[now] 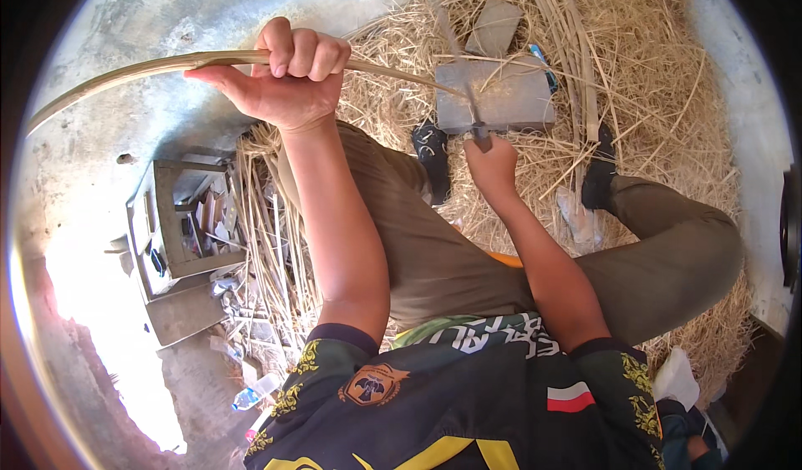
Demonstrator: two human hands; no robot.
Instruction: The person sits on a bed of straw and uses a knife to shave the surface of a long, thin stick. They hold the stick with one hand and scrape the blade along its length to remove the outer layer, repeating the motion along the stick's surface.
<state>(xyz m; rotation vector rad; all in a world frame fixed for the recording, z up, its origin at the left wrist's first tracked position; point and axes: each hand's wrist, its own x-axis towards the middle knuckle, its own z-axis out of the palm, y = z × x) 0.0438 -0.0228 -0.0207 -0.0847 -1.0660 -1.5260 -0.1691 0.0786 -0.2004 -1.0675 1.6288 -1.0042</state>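
My left hand [301, 77], raised at the upper left, wraps its fingers over a long bamboo strip [134, 71], its thumb stretched along the underside. The strip bows down to the far left. Its other end runs right, to the top of a grey block [522, 106] lying between my feet. My right hand [493, 169] is closed round the dark handle of a long-bladed knife [479, 129]. The blade points away from me and crosses the block close to the strip's end. It is partly blurred, so whether it touches the strip I cannot tell.
Loose bamboo shavings [668, 119] cover the floor around my shoes. Beyond the block lie a flat stone piece [494, 27] and several long strips [576, 44]. A wooden cabinet [200, 261] with clutter and a bundle of thin sticks [280, 244] stand at left, beside a concrete wall [192, 19].
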